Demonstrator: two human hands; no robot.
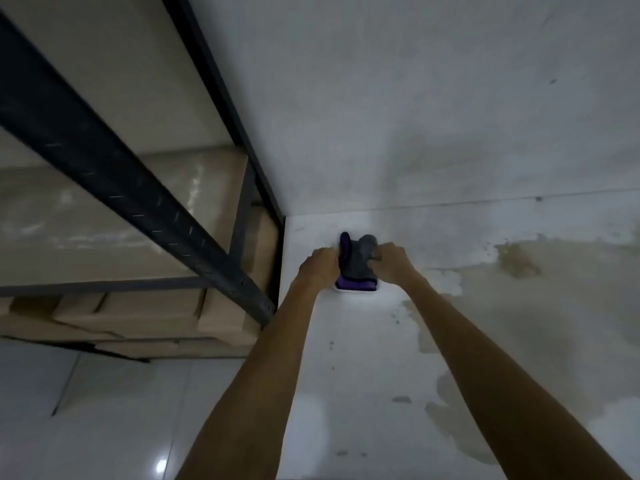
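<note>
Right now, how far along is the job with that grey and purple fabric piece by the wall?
Done: the grey and purple fabric piece lies on a white base near the wall. In hand: the left hand grips its left edge, the right hand its right side. Left: letting go; whether it needs more folding is too blurred to tell.
</note>
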